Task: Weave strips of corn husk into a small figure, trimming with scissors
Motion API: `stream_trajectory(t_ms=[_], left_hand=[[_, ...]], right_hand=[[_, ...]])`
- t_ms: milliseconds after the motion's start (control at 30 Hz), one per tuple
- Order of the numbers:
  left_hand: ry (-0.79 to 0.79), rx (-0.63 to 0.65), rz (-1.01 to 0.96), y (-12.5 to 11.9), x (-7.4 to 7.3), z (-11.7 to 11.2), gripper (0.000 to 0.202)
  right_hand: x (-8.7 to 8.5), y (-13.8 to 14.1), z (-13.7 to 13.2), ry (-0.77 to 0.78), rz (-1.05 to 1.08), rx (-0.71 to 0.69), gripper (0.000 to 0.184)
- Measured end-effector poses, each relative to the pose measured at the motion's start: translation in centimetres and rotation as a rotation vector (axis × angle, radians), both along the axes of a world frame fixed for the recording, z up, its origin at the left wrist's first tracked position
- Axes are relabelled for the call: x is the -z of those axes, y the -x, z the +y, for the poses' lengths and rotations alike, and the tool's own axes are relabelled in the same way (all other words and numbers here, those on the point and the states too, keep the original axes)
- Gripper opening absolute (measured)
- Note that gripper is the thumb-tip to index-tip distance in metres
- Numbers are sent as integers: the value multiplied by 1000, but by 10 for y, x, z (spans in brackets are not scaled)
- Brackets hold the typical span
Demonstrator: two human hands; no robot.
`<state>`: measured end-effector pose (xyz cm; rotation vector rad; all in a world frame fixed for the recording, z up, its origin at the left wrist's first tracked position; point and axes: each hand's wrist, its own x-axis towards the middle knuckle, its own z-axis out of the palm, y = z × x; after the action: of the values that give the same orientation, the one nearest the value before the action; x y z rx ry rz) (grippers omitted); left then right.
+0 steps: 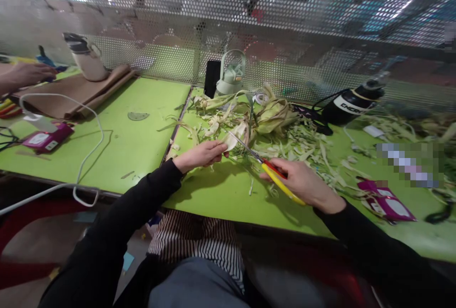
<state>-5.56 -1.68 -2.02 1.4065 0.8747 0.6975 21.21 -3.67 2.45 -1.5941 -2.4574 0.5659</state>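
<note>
Between the fingers of my left hand point(208, 153) is a pale corn husk point(231, 141), pinched at its near end. My right hand point(297, 179) grips a pair of scissors point(281, 185) with red and yellow handles. The scissor blades point up and left and reach the husk; whether they are cutting into it I cannot tell. Just beyond the hands lies a heap of husk scraps point(309, 149) in thin strips and bits. A bundle of larger dry husks point(276, 113) rests behind the blades.
A pale green bottle point(231, 79) and a dark phone point(212, 78) stand by the perforated metal screen point(149, 28). A black bottle point(351, 104) leans at right. Magenta packs point(388, 202) lie on both sides. Another person's hand point(26, 75) is at far left, near a white cable point(101, 127).
</note>
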Motion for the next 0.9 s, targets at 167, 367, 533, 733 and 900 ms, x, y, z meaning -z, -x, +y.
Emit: stream_trajectory(t_ms=[167, 367, 533, 733, 900], left_hand=[[111, -11, -139, 1, 1, 0, 30], [248, -155, -407, -4, 0, 7, 17], [334, -301, -608, -6, 1, 11, 24], [195, -297, -687, -22, 3, 6, 31], [190, -237, -608, -30, 7, 0, 33]], right_hand=[[5, -5, 1, -29, 25, 57, 55], [22, -7, 6, -103, -150, 88, 45], [22, 4, 9, -242, -42, -23, 40], [17, 57, 15, -14, 342, 9, 43], [37, 89, 31, 42, 659, 81, 37]])
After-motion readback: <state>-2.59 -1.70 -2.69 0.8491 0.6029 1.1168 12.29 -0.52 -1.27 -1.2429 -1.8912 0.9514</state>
